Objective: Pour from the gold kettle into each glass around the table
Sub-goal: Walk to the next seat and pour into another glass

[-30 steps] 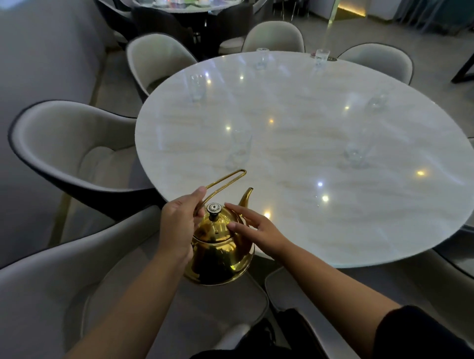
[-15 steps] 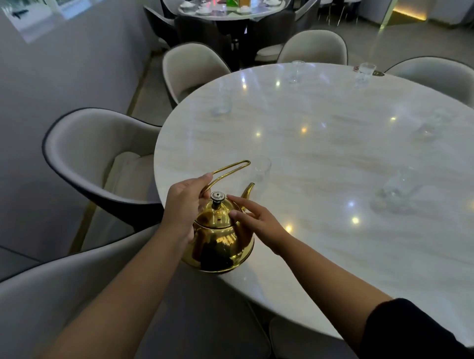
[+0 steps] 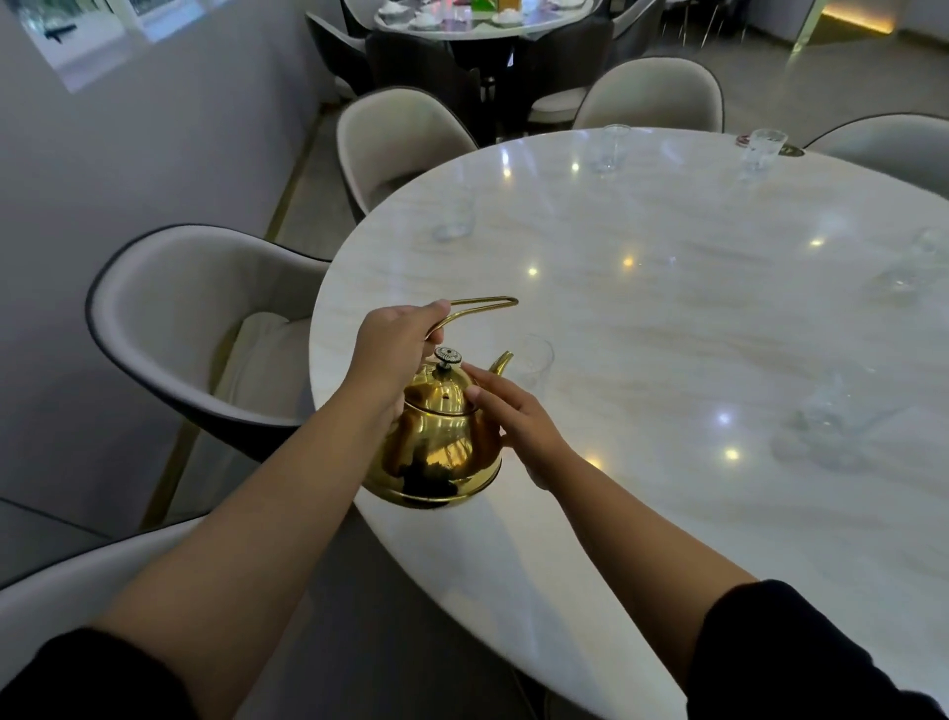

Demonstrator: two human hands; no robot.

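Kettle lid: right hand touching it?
Touching. Head view: the right hand lays straight fingers on the kettle lid beside the knob; no gap shows.

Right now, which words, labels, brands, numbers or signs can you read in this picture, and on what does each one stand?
No text here can be read.
gold kettle: no writing shows on it.
green box on the far table: too small to read.
small disc beside the far glass: blurred, unreadable.
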